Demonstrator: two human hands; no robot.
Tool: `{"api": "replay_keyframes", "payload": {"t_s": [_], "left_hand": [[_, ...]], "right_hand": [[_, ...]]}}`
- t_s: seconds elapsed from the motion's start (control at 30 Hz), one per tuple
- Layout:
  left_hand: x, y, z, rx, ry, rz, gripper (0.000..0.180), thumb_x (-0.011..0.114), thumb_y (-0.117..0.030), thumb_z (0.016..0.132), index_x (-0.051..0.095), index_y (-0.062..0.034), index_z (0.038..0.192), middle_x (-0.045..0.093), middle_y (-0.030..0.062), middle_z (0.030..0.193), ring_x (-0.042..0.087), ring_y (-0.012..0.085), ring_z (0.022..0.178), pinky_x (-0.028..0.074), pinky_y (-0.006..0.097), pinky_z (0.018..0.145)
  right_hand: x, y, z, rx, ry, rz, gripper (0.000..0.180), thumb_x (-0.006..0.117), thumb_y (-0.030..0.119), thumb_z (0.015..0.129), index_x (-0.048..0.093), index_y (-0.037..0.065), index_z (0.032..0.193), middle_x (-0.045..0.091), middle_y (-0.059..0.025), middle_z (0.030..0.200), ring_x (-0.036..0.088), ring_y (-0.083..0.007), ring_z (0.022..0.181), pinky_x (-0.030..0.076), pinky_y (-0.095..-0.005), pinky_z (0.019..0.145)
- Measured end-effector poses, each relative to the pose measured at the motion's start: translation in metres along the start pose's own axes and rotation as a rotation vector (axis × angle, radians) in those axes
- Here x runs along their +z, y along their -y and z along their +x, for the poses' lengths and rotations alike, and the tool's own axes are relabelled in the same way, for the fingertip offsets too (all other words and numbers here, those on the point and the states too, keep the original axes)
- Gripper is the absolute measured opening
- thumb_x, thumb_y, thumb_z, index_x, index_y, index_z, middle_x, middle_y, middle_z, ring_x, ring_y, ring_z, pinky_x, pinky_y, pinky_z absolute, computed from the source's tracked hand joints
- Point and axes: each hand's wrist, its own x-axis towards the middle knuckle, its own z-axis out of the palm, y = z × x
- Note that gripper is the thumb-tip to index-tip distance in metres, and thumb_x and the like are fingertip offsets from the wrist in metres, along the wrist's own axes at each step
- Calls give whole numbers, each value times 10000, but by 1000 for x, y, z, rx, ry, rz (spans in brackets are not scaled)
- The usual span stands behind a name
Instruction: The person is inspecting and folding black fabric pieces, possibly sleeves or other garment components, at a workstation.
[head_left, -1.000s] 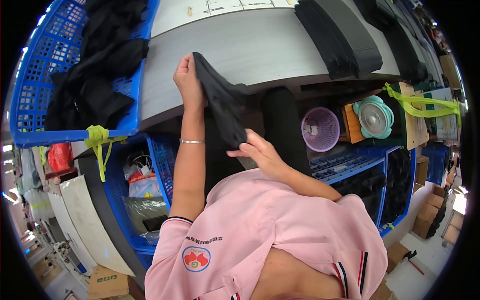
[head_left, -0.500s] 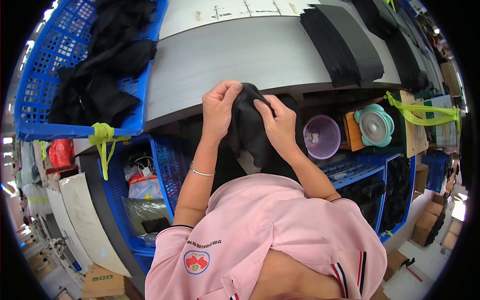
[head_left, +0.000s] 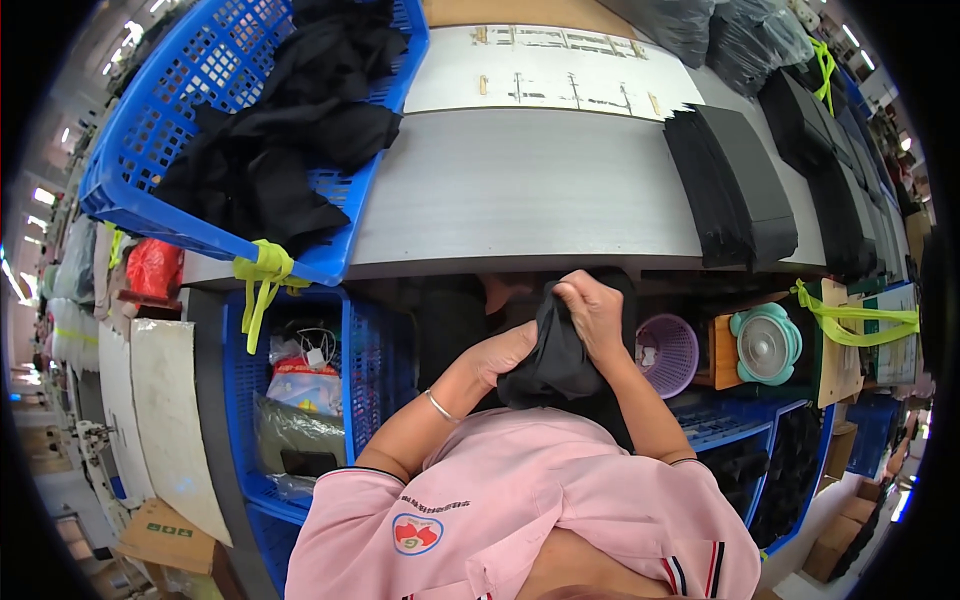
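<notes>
The light is bright and even, coming from ceiling lamps seen at the left rim, with soft shadow under the grey table point(head_left: 520, 190). Strong fisheye distortion bends straight edges, and the black corners are cut off; the focus is sharp in the centre.

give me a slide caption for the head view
Both hands, left hand and right hand, bunch a black fabric piece below the grey table.

Black garment point(head_left: 550, 350) below the grey table point(head_left: 530, 190). On the table's left, a blue lattice basket point(head_left: 190, 120) of black cloth, tied with yellow-green strip point(head_left: 262, 275). Under its right edge, a lilac basket point(head_left: 668, 352).
</notes>
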Motion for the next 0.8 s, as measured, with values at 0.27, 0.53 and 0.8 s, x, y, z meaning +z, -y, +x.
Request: {"api": "replay_keyframes", "payload": {"t_s": [0.27,0.53,0.8], "left_hand": [[-11,19,15,-284,618,-1581,193,583,-203,855,526,-70,984,466,40,938,471,166,836,336,340,715],[54,1,84,583,-199,429,701,551,-411,991,271,-131,1570,361,22,1558,399,206,1395,360,356,1127],[9,-36,50,766,-540,184,593,528,-267,1041,294,-61,1545,289,172,1592,317,269,1466,309,377,1164]], "right_hand": [[48,-4,-25,-4,642,481,129,577,97,957,638,-5,906,601,-39,747,563,-102,692,459,-266,650],[67,-20,-77,44,559,352,118,569,70,967,628,-15,1025,665,-72,884,628,-133,818,504,-293,746],[0,0,-55,192,-194,243,357,650,122,929,553,-2,1249,683,-151,1101,660,-229,1010,507,-345,913]]}}
